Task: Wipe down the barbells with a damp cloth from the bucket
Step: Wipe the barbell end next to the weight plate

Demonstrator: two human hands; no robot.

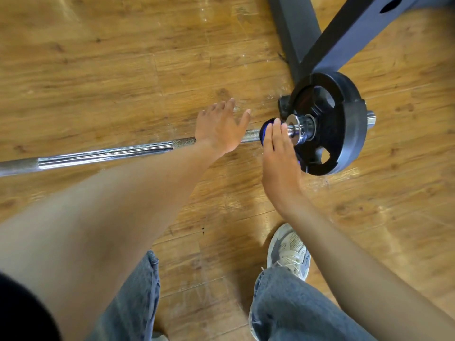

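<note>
Floor [123, 57]: bare wood beyond the bar.
Barbell [103, 153]: runs left to right; plate [344, 134] at its right end, against a dark frame [295, 33].
Left hand [219, 129]: fingers spread, over the bar.
Right hand [278, 153]: grasping blue cloth [264, 130] against the bar beside the collar.

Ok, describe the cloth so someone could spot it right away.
Follow the long steel barbell across the wooden floor toward the black weight plate. Beside its collar, the right hand presses the cloth on the bar; it's the only blue thing.
</note>
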